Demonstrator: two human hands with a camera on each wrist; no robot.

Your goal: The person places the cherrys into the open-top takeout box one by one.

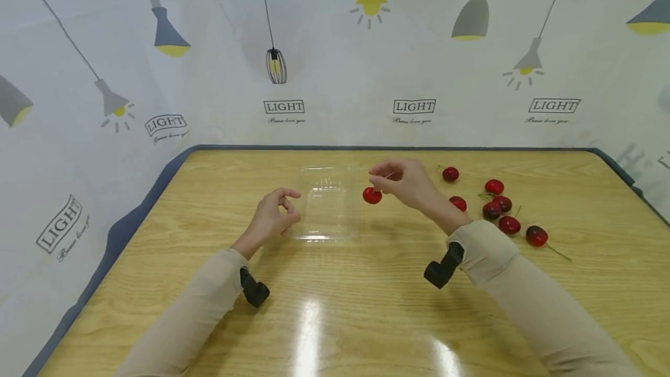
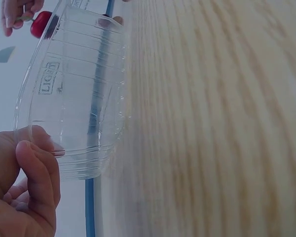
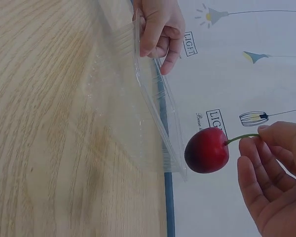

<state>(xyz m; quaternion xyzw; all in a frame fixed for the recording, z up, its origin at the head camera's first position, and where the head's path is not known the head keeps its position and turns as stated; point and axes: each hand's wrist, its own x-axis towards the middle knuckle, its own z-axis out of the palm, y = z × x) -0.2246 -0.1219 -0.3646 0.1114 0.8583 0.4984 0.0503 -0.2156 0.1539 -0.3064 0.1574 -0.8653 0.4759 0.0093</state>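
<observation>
A clear plastic container (image 1: 327, 238) stands left of centre on the wooden table. At its left side, my left hand (image 1: 269, 214) pinches the rim between thumb and fingers. To the right of the container, my right hand (image 1: 410, 182) holds a red cherry (image 1: 372, 195) by its stem, so the fruit hangs in the air just outside the rim. Close up in the right wrist view, the green stem lies between thumb and forefinger, and the cherry (image 3: 207, 150) looks darker at one end. No fruit shows inside the container.
Several more cherries lie on the right of the table, among them a single cherry (image 1: 450, 174) farther back and one with a long stem (image 1: 536, 235). Another cherry (image 1: 458, 203) is partly hidden by my right forearm. A lamp-printed curtain (image 1: 335, 74) hangs behind the table.
</observation>
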